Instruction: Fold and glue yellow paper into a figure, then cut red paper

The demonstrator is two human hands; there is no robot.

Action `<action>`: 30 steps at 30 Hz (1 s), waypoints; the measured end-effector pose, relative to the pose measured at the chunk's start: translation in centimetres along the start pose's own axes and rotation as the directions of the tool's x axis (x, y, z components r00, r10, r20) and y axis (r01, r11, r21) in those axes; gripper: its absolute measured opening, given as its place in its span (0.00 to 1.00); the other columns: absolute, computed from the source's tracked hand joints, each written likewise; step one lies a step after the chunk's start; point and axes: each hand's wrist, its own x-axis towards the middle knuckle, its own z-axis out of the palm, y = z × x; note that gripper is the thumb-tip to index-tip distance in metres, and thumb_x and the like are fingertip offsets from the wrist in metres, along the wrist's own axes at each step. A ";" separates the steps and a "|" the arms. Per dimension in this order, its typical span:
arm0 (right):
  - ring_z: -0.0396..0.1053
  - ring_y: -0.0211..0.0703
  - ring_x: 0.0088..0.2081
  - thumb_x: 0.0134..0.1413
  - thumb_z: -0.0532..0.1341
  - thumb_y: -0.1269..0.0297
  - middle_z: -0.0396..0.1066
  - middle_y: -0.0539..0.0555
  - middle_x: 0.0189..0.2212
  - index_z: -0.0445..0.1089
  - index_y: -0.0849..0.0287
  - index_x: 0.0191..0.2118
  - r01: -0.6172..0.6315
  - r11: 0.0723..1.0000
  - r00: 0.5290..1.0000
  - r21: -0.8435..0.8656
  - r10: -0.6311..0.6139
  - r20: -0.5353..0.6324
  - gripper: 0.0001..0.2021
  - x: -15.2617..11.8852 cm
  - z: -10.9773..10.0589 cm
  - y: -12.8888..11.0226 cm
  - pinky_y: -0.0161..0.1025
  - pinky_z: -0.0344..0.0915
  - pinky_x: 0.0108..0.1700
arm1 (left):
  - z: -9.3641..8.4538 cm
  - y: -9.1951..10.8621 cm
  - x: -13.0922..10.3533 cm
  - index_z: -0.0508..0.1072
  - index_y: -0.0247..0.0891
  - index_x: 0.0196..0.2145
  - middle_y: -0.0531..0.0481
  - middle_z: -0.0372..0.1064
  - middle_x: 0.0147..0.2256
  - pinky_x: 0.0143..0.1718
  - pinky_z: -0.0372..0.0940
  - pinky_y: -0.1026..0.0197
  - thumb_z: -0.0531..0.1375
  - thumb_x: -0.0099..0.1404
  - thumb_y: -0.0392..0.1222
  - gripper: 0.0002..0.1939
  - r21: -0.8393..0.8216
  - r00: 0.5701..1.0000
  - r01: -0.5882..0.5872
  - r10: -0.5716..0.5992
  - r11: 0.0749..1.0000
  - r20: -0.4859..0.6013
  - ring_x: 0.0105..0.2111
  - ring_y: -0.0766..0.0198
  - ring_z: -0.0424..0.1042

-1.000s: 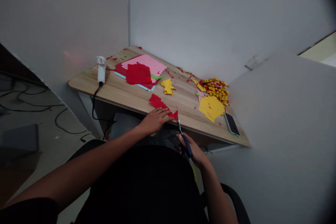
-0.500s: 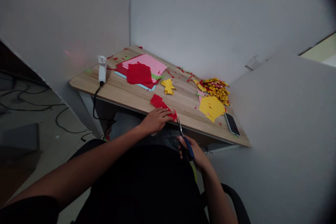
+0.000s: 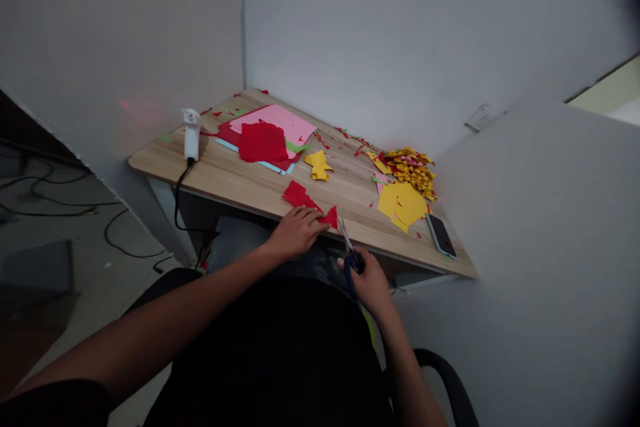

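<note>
My left hand (image 3: 297, 232) lies at the front edge of the table, fingers closed over a cut piece of red paper (image 3: 299, 195). The paper sticks out on both sides of the fingers, and the hand hides its middle. My right hand (image 3: 367, 275) grips a pair of scissors (image 3: 347, 239) with dark blue handles, just in front of the table edge. The scissor tips point up and away from me, close to the paper's right end; whether they touch it I cannot tell.
On the table (image 3: 240, 185) lie a yellow paper cutout (image 3: 319, 165), a red piece (image 3: 263, 141) on pink sheets (image 3: 280, 121), yellow sheets (image 3: 403, 203), a heap of yellow cutouts (image 3: 413, 170) and a phone (image 3: 441, 236). A white corded device (image 3: 191, 137) stands at left. Walls border the table.
My right hand has turned, swinging the scissor handles to the left, and the blades sit slightly further right. More of the red paper's right end shows. My left hand has barely moved.
</note>
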 end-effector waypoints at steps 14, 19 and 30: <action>0.65 0.36 0.21 0.42 0.68 0.40 0.67 0.45 0.24 0.66 0.57 0.41 -0.308 0.778 0.921 0.547 0.099 0.377 0.28 0.0 -0.8 -1.4 0.36 0.64 0.24 | 0.6 1.3 -0.4 0.70 0.45 0.55 0.47 0.64 0.60 0.62 0.52 0.48 0.54 0.70 0.41 0.17 0.039 0.997 0.070 -0.071 0.997 0.039 0.61 0.52 0.60; 0.68 0.34 0.21 0.45 0.68 0.40 0.71 0.47 0.25 0.66 0.57 0.40 -0.367 0.717 0.896 0.593 0.102 0.432 0.27 0.0 -0.6 -2.0 0.33 0.66 0.22 | 0.6 1.2 -0.2 0.71 0.47 0.56 0.48 0.65 0.60 0.62 0.53 0.50 0.53 0.71 0.40 0.18 0.022 0.997 0.077 -0.078 0.997 0.022 0.61 0.53 0.61; 0.69 0.35 0.21 0.46 0.67 0.39 0.71 0.47 0.24 0.64 0.56 0.40 -0.382 0.723 0.889 0.575 0.117 0.443 0.27 0.2 -1.3 -3.1 0.31 0.66 0.21 | 0.6 1.1 -0.2 0.71 0.47 0.55 0.48 0.65 0.60 0.63 0.53 0.50 0.55 0.69 0.38 0.18 0.017 0.997 0.071 -0.071 0.997 0.028 0.61 0.54 0.61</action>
